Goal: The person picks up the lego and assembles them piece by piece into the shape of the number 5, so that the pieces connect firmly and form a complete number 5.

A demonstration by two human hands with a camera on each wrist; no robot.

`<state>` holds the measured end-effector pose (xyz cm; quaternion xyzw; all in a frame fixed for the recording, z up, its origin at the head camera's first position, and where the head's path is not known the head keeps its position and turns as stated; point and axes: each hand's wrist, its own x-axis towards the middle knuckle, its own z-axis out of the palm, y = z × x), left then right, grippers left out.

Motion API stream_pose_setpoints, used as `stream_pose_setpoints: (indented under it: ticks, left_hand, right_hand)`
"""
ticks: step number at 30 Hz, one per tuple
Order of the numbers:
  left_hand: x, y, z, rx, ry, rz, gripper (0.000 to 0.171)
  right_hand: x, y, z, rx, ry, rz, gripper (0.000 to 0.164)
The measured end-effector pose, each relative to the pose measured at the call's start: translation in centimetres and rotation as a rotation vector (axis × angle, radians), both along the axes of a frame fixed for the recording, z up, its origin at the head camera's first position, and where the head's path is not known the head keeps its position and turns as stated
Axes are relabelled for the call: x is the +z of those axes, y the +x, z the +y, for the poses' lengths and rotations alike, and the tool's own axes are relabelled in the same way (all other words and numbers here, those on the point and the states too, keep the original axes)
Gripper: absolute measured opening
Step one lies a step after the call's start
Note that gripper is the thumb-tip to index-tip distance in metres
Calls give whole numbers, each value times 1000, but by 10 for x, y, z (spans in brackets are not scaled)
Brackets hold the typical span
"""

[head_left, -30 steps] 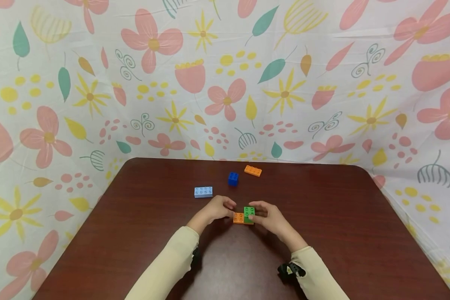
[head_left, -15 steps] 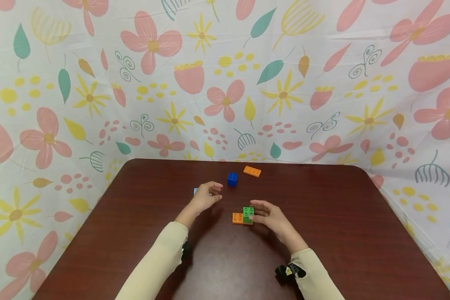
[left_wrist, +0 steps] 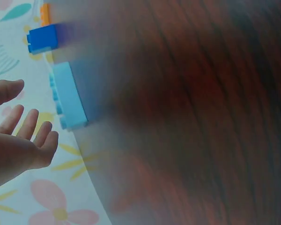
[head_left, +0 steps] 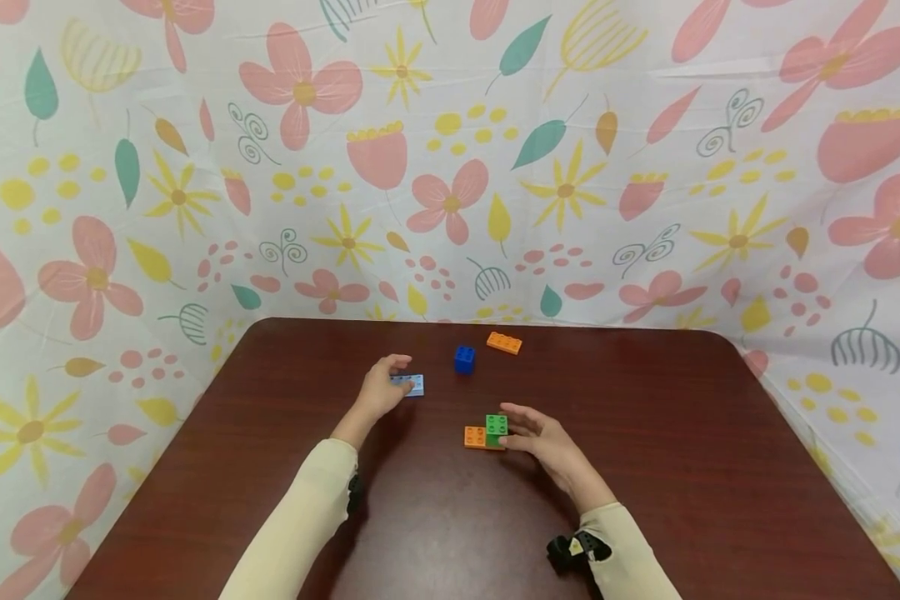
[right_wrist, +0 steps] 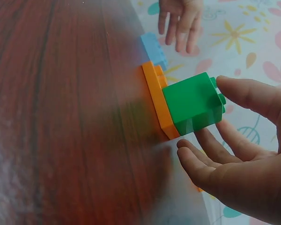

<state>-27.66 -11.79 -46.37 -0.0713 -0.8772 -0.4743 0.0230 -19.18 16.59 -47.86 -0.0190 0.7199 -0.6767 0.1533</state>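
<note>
- The left hand [head_left: 378, 392] is hovering by the light blue brick [left_wrist: 71, 96], its thumb and fingers spreading well apart; in the left wrist view they are showing a gap from the brick and holding nothing.
- The right hand [head_left: 547, 437] is curving its thumb and fingers about the green brick [right_wrist: 192, 105]; the fingertips are hiding behind it (so I cannot tell whether they are truly pinching).
- That green brick is sitting upright on the right end of a thin orange base [head_left: 475, 436], leaving the base's left studs showing; both are looking like hard, light, stiff plastic, unlikely to be crushed.
- For steadying this pair, the green brick's flat opposite sides are offering the best hold, though a light pair is probably going to slide if nudged.
- The light blue brick is lying studs up to the left of the pair, long and low; its two long sides are giving thumb and fingers the surest pinch, near the middle for balance.
- Farther out on the tabletop [head_left: 607, 383], a dark blue brick [head_left: 464, 360] is standing, compact enough for a fingertip grip.
- Beyond it a flat orange brick [head_left: 505, 342] is lying near the far edge, its thin sides probably giving fingertips less to grip.
</note>
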Motion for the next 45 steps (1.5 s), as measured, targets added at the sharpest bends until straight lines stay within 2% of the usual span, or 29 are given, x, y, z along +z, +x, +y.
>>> stream_pose_setpoints:
  ticks: [9, 15, 25, 45]
  left_hand:
    - [-9, -6, -7, 69, -39, -72, 43]
    - [-17, -10, -9, 83, -61, -116, 40]
    - [-23, -13, -9, 84, -151, -99, 37]
    - [-21, -10, -7, 88, -156, -81, 31]
  right_hand:
    - [-5, -1, 0, -36, 11, 0, 56]
    - [-10, -1, -1, -53, 11, -2, 52]
    - [-11, 0, -3, -77, 25, -7, 48]
    - [-11, 1, -1, -70, 19, 3, 48]
